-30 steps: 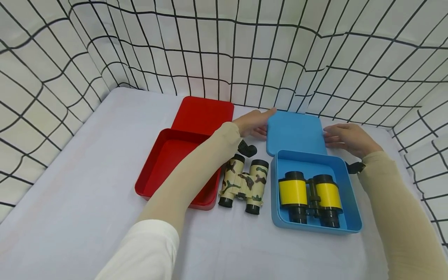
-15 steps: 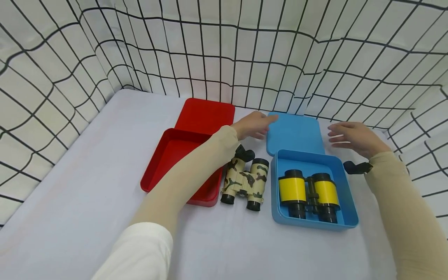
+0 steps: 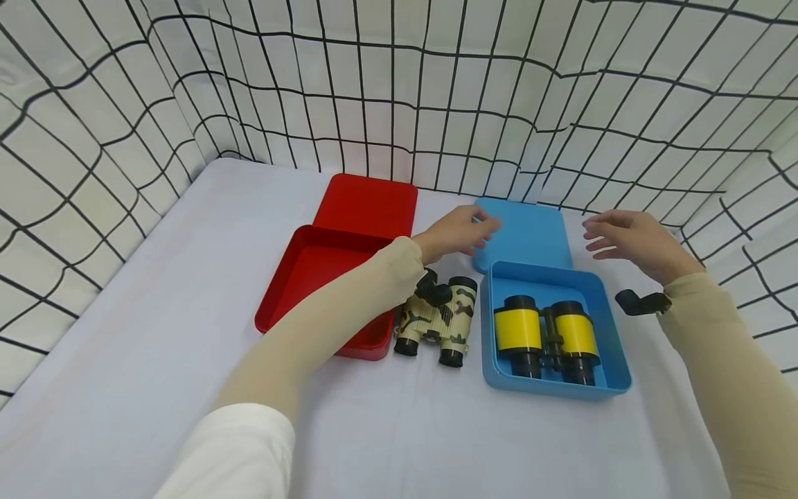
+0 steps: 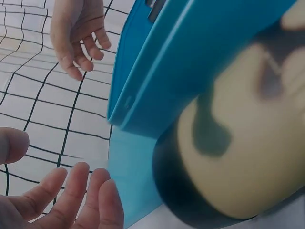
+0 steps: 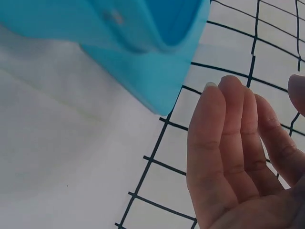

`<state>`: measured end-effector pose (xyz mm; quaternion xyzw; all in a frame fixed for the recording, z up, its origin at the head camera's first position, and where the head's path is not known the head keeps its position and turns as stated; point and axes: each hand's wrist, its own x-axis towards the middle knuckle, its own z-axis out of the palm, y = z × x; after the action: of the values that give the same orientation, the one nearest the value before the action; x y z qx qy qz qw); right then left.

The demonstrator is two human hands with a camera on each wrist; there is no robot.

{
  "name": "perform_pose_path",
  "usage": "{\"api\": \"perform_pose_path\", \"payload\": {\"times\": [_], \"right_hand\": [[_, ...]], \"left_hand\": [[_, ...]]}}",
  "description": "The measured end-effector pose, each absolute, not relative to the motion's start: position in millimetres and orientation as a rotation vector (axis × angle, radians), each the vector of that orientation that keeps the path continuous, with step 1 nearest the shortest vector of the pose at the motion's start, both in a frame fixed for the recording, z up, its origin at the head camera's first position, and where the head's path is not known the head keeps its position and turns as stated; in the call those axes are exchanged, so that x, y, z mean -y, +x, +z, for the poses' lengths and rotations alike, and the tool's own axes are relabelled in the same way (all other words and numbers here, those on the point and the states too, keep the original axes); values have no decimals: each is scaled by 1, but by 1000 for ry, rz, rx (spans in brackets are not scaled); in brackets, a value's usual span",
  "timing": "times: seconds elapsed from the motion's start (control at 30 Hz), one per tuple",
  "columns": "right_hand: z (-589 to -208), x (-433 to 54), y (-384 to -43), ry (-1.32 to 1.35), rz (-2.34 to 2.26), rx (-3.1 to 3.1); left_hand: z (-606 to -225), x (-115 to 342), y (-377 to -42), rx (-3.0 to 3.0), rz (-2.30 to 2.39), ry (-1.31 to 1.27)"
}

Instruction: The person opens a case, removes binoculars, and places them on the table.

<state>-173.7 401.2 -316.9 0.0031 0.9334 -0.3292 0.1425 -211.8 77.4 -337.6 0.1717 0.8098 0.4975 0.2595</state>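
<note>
A blue lid (image 3: 530, 232) lies flat behind a blue box (image 3: 551, 391), which holds yellow-and-black binoculars (image 3: 519, 329). At the lid's left edge hovers my left hand (image 3: 458, 230), fingers loosely bent and nothing in them. My right hand (image 3: 639, 239) is held in the air to the right of the lid, apart from it; the right wrist view shows its fingers (image 5: 228, 138) nearly straight and holding nothing. Camouflage binoculars (image 3: 433, 319) lie between the two boxes, partly covered by a black wrist camera in the head view.
A red box (image 3: 312, 267) stands on the left, partly behind my left forearm, with a red lid (image 3: 368, 204) lying behind it. White cloth with a black grid (image 3: 374, 90) rises at the back and sides. A white cloth (image 3: 156, 277) covers the table.
My right hand has moved off the blue lid's right edge, out to the right. My left hand has let go of the lid's left edge and lifted slightly. The lid has stayed in place.
</note>
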Motion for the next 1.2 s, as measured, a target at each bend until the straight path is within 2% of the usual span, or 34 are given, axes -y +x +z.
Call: {"api": "perform_pose_path", "payload": {"times": [0.57,0.8,1.0,1.2], "right_hand": [[-313,-376,-145,-124,-811,-2820],[-312,-369,-134,-157,-778,-2841],[-313,-367,-125,-189,-725,-2829],[-311,-365,-116,-222,-693,-2844]], "left_hand": [[-347,-74,-183,-2458,1106,751],[-347,-80,-167,-2765,664,917],[-341,-84,-147,-2916,292,977],[-336,-86,-134,-2982,137,968]]}}
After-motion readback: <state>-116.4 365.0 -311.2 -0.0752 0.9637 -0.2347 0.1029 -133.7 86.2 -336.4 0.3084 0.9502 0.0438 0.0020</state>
